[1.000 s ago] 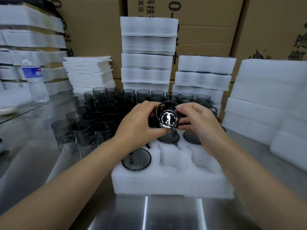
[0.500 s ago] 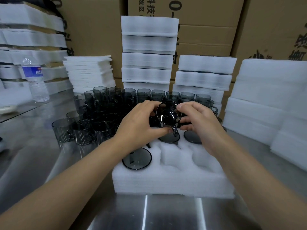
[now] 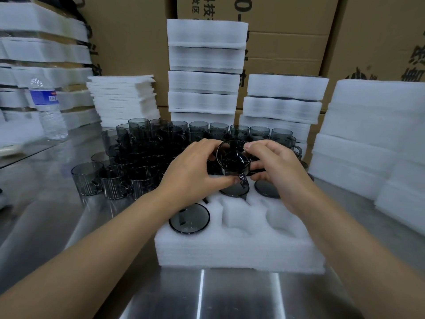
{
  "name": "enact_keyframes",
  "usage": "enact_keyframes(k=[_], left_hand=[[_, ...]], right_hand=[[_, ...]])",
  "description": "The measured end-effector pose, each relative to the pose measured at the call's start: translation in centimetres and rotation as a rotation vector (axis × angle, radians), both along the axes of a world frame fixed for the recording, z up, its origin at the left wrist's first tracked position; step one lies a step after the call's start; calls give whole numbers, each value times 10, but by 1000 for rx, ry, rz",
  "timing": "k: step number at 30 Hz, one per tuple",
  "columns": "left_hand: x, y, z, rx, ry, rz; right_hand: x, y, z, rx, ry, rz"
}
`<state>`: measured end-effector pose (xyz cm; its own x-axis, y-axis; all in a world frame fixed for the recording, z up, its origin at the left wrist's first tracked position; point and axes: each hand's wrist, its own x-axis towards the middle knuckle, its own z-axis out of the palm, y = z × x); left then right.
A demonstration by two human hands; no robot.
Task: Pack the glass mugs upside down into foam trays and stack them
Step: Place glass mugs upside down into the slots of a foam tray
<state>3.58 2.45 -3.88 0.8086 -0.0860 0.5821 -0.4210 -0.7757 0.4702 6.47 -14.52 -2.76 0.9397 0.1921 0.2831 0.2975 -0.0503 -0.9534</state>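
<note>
The left hand [image 3: 190, 173] and right hand [image 3: 278, 171] pinch a smoky grey glass mug [image 3: 233, 157] between curled fingertips [image 3: 248, 146] over a white foam tray [image 3: 241, 249]; a brown cardboard box [image 3: 287, 42] reads "0-".

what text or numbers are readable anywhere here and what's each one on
"科技": middle cardboard box, top edge, cut off.
"发区": same box, smaller line below, cut off.
"0-": same box, large black print.
Water bottle, blue label: white characters, too blurred to read.
Right cardboard box: large black characters cut by the frame edge, unreadable.
Left cardboard box: black print mostly hidden behind foam, unreadable.
</note>
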Motion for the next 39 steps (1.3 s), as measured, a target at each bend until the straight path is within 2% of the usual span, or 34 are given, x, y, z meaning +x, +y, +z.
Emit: enact_keyframes(k=[21, 39], left_hand=[[2, 1, -2, 8, 4, 0], [1, 1, -2, 32, -9, -9]], right_hand=[[-3, 0, 1, -33, -52, 0], [-4, 0, 1, -46, -15, 11]])
